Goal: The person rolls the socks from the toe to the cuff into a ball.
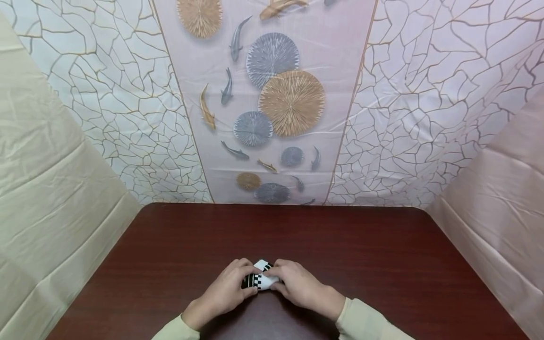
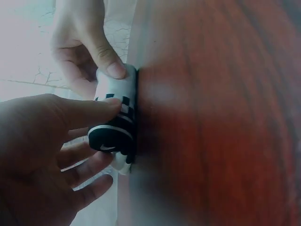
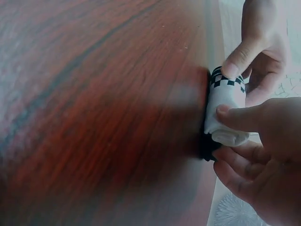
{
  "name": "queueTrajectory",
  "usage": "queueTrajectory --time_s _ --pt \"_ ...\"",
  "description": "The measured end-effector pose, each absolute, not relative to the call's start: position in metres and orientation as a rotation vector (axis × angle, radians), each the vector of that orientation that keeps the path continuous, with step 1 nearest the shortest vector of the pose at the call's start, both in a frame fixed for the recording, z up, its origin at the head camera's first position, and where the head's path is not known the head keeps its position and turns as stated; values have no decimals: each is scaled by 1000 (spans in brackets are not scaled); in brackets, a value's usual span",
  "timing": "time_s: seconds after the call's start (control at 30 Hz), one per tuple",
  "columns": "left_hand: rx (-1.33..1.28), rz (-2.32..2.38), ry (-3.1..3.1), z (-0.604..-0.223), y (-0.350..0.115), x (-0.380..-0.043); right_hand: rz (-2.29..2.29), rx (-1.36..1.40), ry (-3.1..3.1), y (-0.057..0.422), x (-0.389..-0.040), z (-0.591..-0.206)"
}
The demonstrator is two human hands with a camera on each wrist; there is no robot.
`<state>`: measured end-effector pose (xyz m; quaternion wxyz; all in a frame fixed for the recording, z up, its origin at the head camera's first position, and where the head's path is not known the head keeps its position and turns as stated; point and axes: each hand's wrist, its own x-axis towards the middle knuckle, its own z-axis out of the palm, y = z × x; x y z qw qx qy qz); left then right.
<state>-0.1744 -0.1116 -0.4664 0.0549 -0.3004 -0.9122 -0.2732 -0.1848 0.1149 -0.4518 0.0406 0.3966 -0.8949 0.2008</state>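
A black-and-white pair of socks point(image 1: 265, 282) lies rolled up on the table near its front edge. Its fabric carries a checkered band, black stripes and, in the left wrist view, a small white swoosh on the black end of the sock roll point(image 2: 110, 138). My left hand point(image 1: 229, 287) grips the black, striped end between thumb and fingers. On the other end, my right hand point(image 1: 301, 283) holds the white part, its thumb pressed on the near side. The white end of the sock roll point(image 3: 228, 113) shows a spiral of fabric in the right wrist view. Fingertips hide part of the far side.
The dark red wooden table point(image 1: 272, 231) spreads out around both hands. Behind it hangs a patterned cloth point(image 1: 272, 156) with fish and round shapes, and plain beige cloth point(image 1: 55, 226) flanks the left and right sides.
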Motion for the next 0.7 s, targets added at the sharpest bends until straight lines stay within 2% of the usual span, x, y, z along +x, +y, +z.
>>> queueTrajectory --time_s 0.47,0.7 --pt "-981 -731 -2648 -468 -111 -178 643 1093 -2766 117 -184 -454" --pt "-985 -772 -2704 -463 -112 -180 610 1127 -2664 118 -184 -463"
